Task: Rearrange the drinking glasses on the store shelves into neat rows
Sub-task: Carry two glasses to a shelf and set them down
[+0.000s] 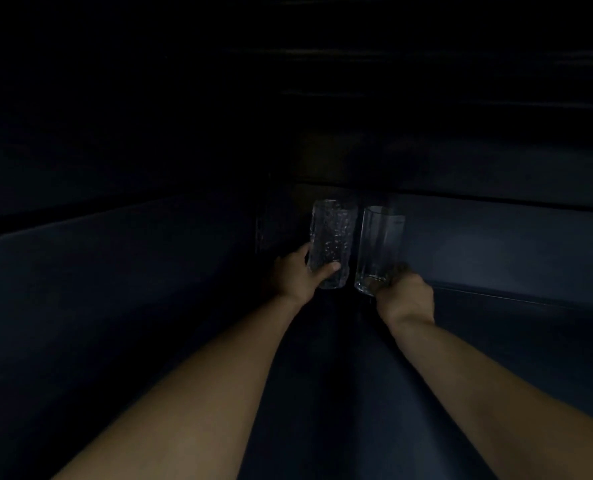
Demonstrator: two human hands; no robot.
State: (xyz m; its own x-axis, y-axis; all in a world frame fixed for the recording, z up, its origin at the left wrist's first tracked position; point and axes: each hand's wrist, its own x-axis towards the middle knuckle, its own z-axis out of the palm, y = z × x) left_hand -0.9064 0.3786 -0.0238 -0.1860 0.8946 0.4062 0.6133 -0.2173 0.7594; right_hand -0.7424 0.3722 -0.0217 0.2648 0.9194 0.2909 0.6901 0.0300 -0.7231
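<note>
The scene is very dark. My left hand point(300, 277) grips a tall textured clear glass point(333, 233) near its base, thumb across the front. Right beside it, my right hand point(405, 296) holds a tall smooth clear glass point(379, 240) by its bottom. Both glasses stand upright, side by side with a narrow gap between them, in front of a dark shelf corner. Whether they rest on a surface or are lifted cannot be told.
Dark blue shelf boards run left point(115, 258) and right point(516, 244) of the glasses and meet in a corner behind them. Faint horizontal shelf edges point(426, 95) show higher up. No other glasses are visible in the gloom.
</note>
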